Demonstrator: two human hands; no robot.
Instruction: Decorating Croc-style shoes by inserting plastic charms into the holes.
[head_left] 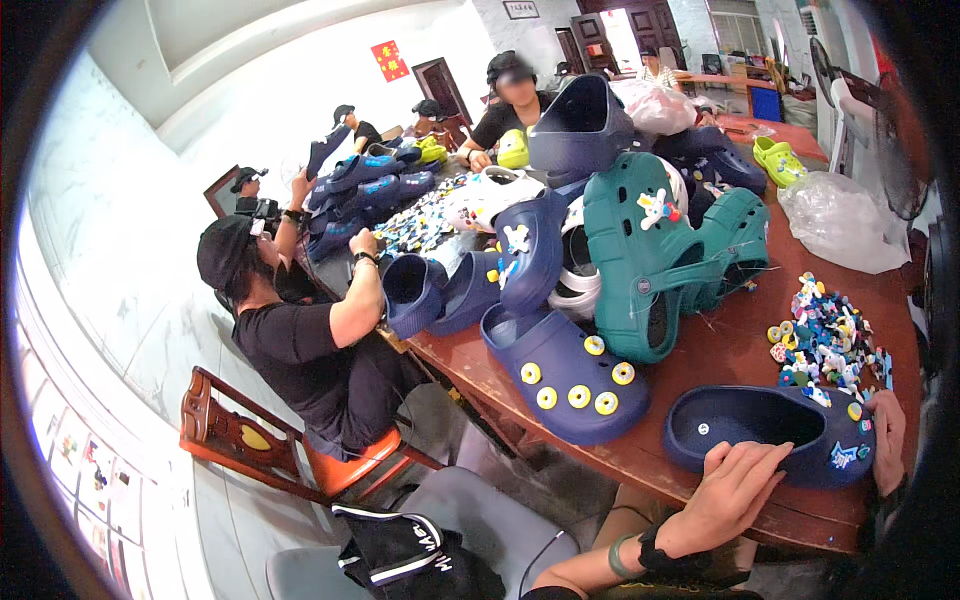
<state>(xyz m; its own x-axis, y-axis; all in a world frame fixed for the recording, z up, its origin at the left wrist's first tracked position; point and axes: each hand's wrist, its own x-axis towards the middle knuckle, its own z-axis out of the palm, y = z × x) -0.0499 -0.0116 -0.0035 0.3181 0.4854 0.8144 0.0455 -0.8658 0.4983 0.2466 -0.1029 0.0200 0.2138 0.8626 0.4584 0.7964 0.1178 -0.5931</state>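
Touching the near rim of a navy clog (pixel 825 452) with the fingers of the left hand (pixel 735 490), held fairly straight and close together. Meeting the toe of the same clog with the right hand (pixel 887 440), close to the dark edge of the view. Cannot tell, with the right fingers and left thumb so poorly seen, whether clamped on the clog with either hand. Wearing a green bangle (pixel 625 558) on the left wrist.

Lying sole-down at the near right edge of a brown table (pixel 718 347), heel to the left, bearing a blue star charm (pixel 850 456) on the upper. Spilling in many colours just beyond the toe, in a heap of small charms (pixel 830 340). Dotted with six yellow rings farther left, on another navy clog (pixel 567 415). Crowding behind that, in two green clogs (pixel 620 245) and more dark blue ones. Spread to the right of these, in a clear plastic bag (pixel 845 222). Seated at the left side, in black, as a co-worker (pixel 290 335) with one arm raised.
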